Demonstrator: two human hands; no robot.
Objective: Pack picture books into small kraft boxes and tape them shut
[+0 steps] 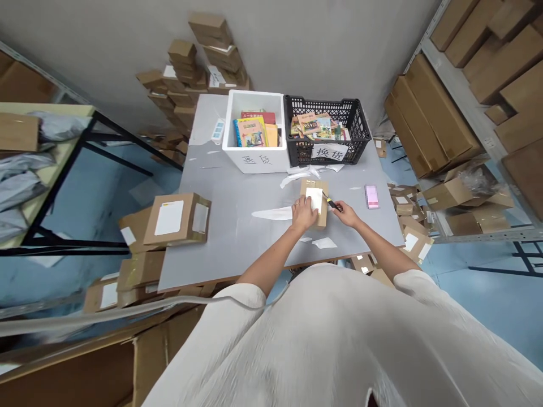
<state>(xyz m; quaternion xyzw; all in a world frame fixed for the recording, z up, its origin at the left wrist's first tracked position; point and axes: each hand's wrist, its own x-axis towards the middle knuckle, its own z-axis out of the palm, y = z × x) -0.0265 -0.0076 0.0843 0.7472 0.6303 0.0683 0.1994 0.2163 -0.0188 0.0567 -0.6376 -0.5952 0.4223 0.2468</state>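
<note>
Two containers (258, 162) | grey table (233, 226) | blue floor (479, 288) | right grip (347, 215) closed round cutter (337, 206) | left grip (304, 213) spread on carton (321, 220)

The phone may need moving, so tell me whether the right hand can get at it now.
Probably yes: the phone lies on the table close to the right hand, with nothing visible between them. That hand holds a cutter, though, which it would likely need to put down first.
</note>
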